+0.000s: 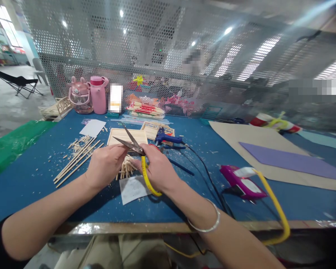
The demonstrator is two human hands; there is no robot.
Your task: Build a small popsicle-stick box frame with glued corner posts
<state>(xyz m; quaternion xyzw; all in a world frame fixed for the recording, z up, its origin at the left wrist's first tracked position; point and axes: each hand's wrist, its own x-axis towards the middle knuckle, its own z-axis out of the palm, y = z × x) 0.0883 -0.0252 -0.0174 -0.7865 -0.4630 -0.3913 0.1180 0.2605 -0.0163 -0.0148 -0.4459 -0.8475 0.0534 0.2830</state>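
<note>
At the middle of the frame, a pair of grey metal scissors with long pointed blades (140,150), gripped in the right hand (158,166), blades spread, tips toward the upper left, with a curved yellow loop (146,173), apparently part of the handle, dropping below. Just beside the lower blade, the left hand (108,164), fingertips pinched close together; cannot make out any piece between them. Best to keep those fingertips outside the closing line, work near the pivot rather than at the tips, and squeeze slowly and evenly. Beneath the hands, a splayed cluster of short pale wooden sticks (126,169); lower still, a marked white paper sheet (134,190). Above, a shallow pale wooden tray (123,135), and right of that a blue glue gun (169,139), nozzle best left untouched. Left of centre, long thin pale wooden rods (74,164); at lower left, bare blue tabletop (30,186). Toward the upper left, a pink flask (98,98).
</note>
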